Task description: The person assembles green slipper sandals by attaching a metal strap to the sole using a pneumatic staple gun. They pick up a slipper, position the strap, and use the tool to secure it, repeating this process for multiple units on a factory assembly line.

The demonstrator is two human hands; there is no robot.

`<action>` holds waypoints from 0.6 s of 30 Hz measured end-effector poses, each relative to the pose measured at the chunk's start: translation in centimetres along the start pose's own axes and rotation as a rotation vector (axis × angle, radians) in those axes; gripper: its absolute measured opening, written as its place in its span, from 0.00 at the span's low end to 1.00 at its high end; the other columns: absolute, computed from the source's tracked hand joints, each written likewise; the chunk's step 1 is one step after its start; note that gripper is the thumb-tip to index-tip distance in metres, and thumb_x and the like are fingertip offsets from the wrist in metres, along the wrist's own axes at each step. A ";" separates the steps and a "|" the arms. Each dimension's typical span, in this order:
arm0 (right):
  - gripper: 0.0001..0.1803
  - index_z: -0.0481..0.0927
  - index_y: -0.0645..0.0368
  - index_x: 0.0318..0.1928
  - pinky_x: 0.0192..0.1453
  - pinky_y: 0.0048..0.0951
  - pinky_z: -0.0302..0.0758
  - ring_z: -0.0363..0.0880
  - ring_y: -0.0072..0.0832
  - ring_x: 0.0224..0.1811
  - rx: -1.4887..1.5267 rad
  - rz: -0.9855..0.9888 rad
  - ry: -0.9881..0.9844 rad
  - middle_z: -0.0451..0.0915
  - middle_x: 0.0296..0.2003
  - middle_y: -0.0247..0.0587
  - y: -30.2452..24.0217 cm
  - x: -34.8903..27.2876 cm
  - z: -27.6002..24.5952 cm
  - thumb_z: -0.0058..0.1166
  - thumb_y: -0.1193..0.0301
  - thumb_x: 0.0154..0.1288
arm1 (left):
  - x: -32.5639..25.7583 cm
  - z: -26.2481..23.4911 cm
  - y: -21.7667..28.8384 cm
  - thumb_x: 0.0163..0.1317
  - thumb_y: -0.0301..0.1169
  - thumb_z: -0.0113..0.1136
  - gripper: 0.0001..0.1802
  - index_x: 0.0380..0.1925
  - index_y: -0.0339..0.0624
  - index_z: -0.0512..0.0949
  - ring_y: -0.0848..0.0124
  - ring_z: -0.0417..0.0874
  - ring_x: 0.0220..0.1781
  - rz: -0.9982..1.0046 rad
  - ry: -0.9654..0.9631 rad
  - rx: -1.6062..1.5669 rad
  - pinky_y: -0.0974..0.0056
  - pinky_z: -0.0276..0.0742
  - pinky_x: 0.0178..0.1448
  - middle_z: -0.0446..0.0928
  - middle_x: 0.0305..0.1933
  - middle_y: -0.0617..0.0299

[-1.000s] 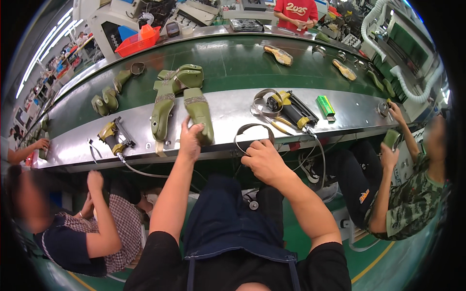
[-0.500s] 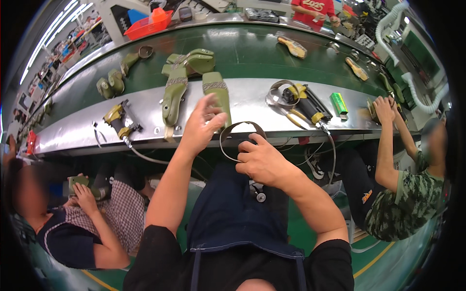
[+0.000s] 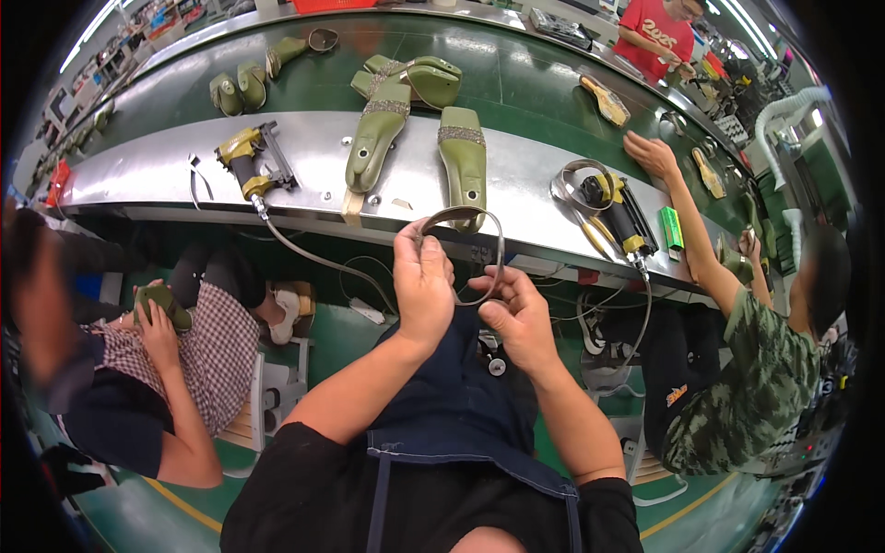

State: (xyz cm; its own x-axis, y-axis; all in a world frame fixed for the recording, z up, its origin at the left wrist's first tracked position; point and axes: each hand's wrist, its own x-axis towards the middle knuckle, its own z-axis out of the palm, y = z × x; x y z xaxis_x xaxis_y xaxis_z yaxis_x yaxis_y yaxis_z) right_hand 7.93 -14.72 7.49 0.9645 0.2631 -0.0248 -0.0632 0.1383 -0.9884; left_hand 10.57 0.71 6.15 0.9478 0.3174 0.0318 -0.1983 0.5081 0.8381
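Note:
A thin, dark strap bent into a loop [image 3: 500, 241] is held in front of me at the bench's near edge. My left hand [image 3: 424, 286] pinches its left side between thumb and fingers. My right hand [image 3: 519, 318] has its fingers curled at the loop's lower right, gripping the band there. Just beyond the loop lies a green shoe last [image 3: 465, 170] with a glittery band across it. To its left is another green last [image 3: 376, 143] with a similar band, partly resting on a thin wooden piece. More green lasts [image 3: 433, 81] lie behind.
A yellow-and-black air stapler [image 3: 247, 164] with a hose lies left. On the right are another stapler [image 3: 622, 217], a coiled strap [image 3: 573, 170], yellow-handled pliers [image 3: 597, 235] and a green box [image 3: 671, 229]. A co-worker's arm [image 3: 696, 207] reaches across the bench; another person sits left.
My left hand has come down from beside the last to grip the loop's left side. My right hand has shifted to its lower right. The right co-worker's arm now stretches over the bench.

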 end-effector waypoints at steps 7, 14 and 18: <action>0.27 0.66 0.74 0.69 0.60 0.31 0.79 0.81 0.24 0.45 -0.068 -0.045 0.041 0.80 0.39 0.39 -1.8 1.7 0.2 0.54 0.69 0.80 | -0.4 -1.2 -0.3 0.79 0.30 0.53 0.24 0.69 0.33 0.64 0.73 0.80 0.45 -0.216 -0.049 -0.003 0.64 0.86 0.48 0.75 0.49 0.59; 0.27 0.67 0.73 0.71 0.54 0.37 0.84 0.75 0.24 0.35 0.281 0.072 -0.073 0.70 0.31 0.32 -5.0 4.1 0.1 0.48 0.68 0.80 | 1.7 -3.6 1.2 0.77 0.28 0.56 0.26 0.70 0.29 0.67 0.71 0.81 0.54 -0.115 -0.123 0.218 0.65 0.82 0.55 0.76 0.61 0.51; 0.28 0.68 0.74 0.71 0.51 0.39 0.85 0.74 0.24 0.33 0.372 0.121 -0.192 0.66 0.28 0.29 -5.9 5.3 0.4 0.50 0.67 0.79 | 3.7 -3.7 2.3 0.83 0.35 0.49 0.26 0.73 0.31 0.67 0.66 0.81 0.62 -0.062 -0.200 0.083 0.62 0.80 0.62 0.78 0.63 0.50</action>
State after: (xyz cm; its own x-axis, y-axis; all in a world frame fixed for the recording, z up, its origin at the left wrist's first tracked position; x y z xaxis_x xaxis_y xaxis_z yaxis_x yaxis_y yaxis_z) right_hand 13.35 -13.80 13.27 0.8815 0.4663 -0.0743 -0.2950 0.4209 -0.8578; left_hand 12.71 6.04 6.18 0.9898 0.1185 0.0791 -0.1246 0.4515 0.8835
